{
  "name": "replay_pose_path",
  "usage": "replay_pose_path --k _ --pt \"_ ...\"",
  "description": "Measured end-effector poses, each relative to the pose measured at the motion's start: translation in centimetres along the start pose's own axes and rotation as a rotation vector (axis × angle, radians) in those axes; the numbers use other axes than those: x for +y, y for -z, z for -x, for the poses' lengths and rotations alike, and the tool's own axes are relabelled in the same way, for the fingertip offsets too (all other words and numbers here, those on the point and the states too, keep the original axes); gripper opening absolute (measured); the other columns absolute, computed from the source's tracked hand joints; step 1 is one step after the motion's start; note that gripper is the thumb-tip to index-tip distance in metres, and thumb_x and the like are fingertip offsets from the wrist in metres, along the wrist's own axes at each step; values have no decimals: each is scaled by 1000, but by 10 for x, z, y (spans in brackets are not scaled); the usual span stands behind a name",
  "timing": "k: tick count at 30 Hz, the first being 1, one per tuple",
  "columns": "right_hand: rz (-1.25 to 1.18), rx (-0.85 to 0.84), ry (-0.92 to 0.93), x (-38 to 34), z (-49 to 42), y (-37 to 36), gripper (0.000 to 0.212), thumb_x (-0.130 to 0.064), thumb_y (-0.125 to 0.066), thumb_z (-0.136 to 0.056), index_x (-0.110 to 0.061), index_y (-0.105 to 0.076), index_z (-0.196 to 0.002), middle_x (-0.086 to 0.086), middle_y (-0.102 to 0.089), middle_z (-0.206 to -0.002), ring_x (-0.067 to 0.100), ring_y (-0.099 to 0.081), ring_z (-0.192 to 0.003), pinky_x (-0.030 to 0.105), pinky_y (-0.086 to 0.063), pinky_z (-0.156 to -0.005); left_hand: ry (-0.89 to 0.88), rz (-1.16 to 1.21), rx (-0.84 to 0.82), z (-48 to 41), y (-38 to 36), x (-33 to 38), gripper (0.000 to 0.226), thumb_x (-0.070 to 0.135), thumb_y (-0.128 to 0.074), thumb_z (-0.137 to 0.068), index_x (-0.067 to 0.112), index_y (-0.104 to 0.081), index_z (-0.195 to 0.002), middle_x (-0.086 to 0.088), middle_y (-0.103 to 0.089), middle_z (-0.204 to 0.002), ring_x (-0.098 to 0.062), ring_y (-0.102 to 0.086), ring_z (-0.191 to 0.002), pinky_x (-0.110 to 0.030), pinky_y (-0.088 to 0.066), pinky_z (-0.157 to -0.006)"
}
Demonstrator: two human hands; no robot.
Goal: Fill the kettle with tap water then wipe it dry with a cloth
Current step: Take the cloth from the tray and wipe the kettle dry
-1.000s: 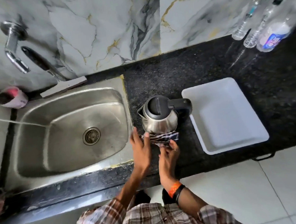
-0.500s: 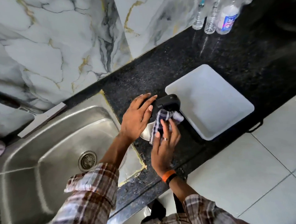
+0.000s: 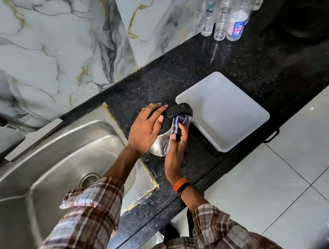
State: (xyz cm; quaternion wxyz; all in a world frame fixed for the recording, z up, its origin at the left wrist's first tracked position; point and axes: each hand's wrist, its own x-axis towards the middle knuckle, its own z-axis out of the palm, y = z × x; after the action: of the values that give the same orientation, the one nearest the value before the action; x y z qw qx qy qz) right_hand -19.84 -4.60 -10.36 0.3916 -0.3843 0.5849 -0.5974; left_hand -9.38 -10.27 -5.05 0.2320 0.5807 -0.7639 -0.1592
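Observation:
A steel kettle (image 3: 158, 147) with a black lid and handle stands on the black granite counter (image 3: 177, 81), between the sink and a white tray. My left hand (image 3: 147, 126) lies flat on the lid with fingers spread, pressing the kettle down. My right hand (image 3: 176, 152) presses a dark-and-white checked cloth (image 3: 175, 125) against the kettle's right side, just under the handle. Most of the kettle's body is hidden by both hands.
A steel sink (image 3: 49, 165) with its drain (image 3: 89, 180) lies to the left. The white tray (image 3: 223, 111) touches the kettle's right side. Three clear bottles (image 3: 221, 18) stand by the marble wall. White floor tiles lie beyond the counter's front edge.
My left hand went from beside the cloth onto the kettle's lid. The cloth in my right hand climbed from the kettle's base to its upper side. The view swung right.

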Motion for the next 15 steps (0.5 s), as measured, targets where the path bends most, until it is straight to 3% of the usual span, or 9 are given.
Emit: replay_pose_path --k 2,4,7,8,10,12,15 --pt "81 -10 -54 10 -5 8 37 -40 -43 -102 -43 -45 -140 0 -35 -161 15 -37 -146 52 -33 -121 -17 -28 1 0 -2 -3 49 37 -27 -109 21 -51 -149 -5 -52 -151 -24 -43 -145 -47 -35 -122" --pt "223 -76 -65 21 -13 22 37 -41 -41 -104 -40 -43 -141 -3 -44 -154 10 -51 -128 53 -42 -113 -26 -123 21 0 -3 -3 50 37 -25 -109 24 -49 -151 -5 -48 -156 -29 -37 -150 -53 -31 -123" --pt "369 -199 15 19 -19 45 34 -22 -34 -109 -27 -41 -143 -9 -46 -148 -13 -51 -119 27 -43 -111 44 -337 80 4 -4 5 51 41 -23 -109 32 -38 -156 -5 -29 -169 -32 -21 -158 -55 -22 -127" --pt "361 -216 16 17 -22 53 34 -18 -34 -109 -25 -44 -141 -4 -47 -149 -11 -50 -124 26 -41 -114 66 -384 107 7 -4 11 51 42 -23 -109 32 -34 -158 -6 -25 -170 -33 -18 -159 -55 -20 -127" --pt "273 -240 -47 14 -30 68 35 -12 -39 -103 -23 -54 -134 3 -54 -144 6 -53 -129 38 -41 -116 76 -400 169 20 -10 24 53 41 -29 -109 26 -30 -160 -10 -23 -170 -34 -15 -159 -55 -18 -128" --pt "232 -292 -41 11 -43 78 45 1 -46 -93 -22 -58 -128 3 -56 -136 16 -57 -124 45 -48 -109 39 -357 252 48 -26 34 53 36 -41 -107 17 -38 -157 -15 -33 -165 -35 -23 -156 -53 -21 -128" --pt "381 -408 74 5 -66 87 67 13 -55 -82 -26 -50 -136 -2 -44 -138 15 -63 -110 32 -56 -96 92 -269 337 96 -64 49 46 28 -62 -97 11 -52 -139 -15 -49 -139 -35 -48 -127 -51 -47 -106"
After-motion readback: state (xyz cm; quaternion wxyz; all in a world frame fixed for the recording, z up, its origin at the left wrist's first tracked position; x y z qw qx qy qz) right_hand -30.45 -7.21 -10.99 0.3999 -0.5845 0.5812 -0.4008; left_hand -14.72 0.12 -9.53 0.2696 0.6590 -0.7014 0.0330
